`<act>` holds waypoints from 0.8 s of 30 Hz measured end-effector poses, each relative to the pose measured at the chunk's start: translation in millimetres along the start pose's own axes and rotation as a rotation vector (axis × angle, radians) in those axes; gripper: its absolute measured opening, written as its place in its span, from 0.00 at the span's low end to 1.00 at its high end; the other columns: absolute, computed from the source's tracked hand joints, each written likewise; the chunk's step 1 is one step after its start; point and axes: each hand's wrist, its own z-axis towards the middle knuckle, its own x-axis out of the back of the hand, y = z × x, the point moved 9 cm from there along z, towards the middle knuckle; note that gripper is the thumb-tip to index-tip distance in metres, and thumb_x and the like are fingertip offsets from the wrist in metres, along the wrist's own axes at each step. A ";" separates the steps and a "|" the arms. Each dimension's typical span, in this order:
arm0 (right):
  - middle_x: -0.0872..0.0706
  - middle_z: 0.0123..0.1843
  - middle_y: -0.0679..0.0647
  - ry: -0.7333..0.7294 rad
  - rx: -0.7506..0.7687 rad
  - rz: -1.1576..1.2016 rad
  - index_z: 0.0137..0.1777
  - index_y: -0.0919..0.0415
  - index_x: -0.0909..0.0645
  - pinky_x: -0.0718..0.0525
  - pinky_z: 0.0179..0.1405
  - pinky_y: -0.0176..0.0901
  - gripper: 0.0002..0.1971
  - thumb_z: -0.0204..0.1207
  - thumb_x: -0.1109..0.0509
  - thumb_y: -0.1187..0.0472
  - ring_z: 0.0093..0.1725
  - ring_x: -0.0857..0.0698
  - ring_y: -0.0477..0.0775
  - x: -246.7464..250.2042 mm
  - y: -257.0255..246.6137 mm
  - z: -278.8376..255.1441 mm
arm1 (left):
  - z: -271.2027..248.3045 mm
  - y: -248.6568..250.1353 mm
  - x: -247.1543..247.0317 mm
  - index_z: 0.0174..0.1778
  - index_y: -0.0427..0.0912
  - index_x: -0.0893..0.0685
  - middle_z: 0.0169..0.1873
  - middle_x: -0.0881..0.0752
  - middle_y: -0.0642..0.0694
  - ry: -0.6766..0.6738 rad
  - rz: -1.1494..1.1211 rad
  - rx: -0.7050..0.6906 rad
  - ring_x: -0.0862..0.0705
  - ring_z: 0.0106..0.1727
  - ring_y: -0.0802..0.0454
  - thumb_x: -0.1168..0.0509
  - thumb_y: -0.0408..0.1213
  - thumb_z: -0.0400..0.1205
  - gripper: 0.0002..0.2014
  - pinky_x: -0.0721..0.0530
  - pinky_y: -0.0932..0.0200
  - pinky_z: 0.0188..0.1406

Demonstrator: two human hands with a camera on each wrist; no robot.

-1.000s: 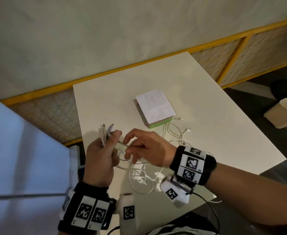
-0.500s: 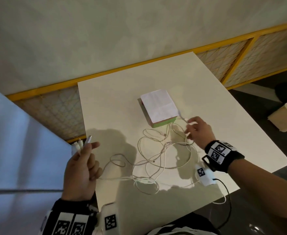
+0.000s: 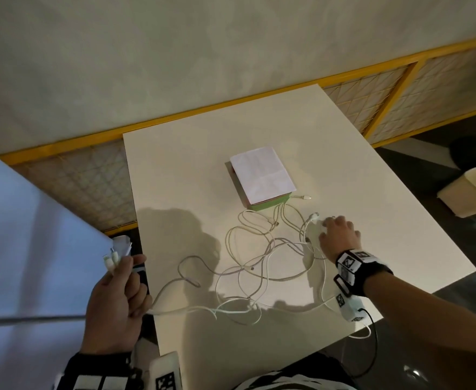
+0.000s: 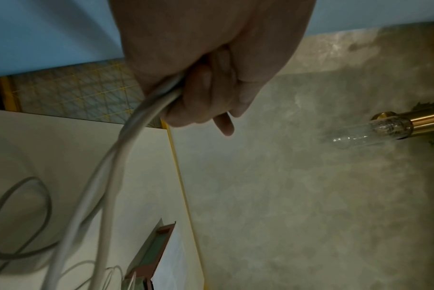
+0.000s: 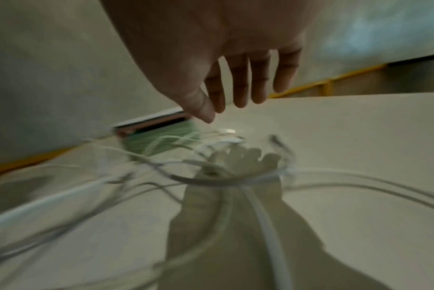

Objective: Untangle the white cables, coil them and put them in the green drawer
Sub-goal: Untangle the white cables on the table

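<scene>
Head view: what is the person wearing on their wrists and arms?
Each wrist carries a black band bearing white square tags printed with black coded markers. A small white camera block with its own marker hangs under the right wrist, trailing a thin black cable. Forearms are bare; no sleeves show.

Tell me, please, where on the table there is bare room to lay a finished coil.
The far-left stretch of the white table, beside the green drawer box, is bare, as is the right side beyond the right hand. The near middle is crowded with tangled white cables.
</scene>
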 end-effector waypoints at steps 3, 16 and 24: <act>0.21 0.65 0.58 -0.072 0.421 0.166 0.64 0.56 0.22 0.27 0.64 0.52 0.16 0.77 0.38 0.60 0.65 0.22 0.62 1.1 -99.6 -30.5 | 3.0 -0.1 2.0 0.43 0.43 0.21 0.11 0.40 0.56 0.004 0.006 0.006 0.53 0.21 0.52 0.47 0.43 0.86 0.13 0.51 0.62 0.21; 0.19 0.60 0.64 -0.346 0.702 -0.228 0.58 0.64 0.25 0.26 0.59 0.59 0.12 0.80 0.44 0.60 0.61 0.20 0.67 -82.1 -178.2 -72.9 | 12.1 4.8 -4.7 0.42 0.43 0.20 0.11 0.39 0.56 -0.026 0.042 0.001 0.52 0.22 0.52 0.48 0.42 0.87 0.14 0.50 0.61 0.21; 0.16 0.54 0.65 -0.381 0.660 0.016 0.57 0.65 0.29 0.24 0.47 0.52 0.11 0.79 0.45 0.61 0.53 0.17 0.67 -67.1 -177.5 -84.8 | 15.4 -2.3 -18.6 0.40 0.43 0.19 0.12 0.40 0.55 -0.052 0.085 0.006 0.51 0.17 0.55 0.46 0.40 0.86 0.14 0.51 0.61 0.21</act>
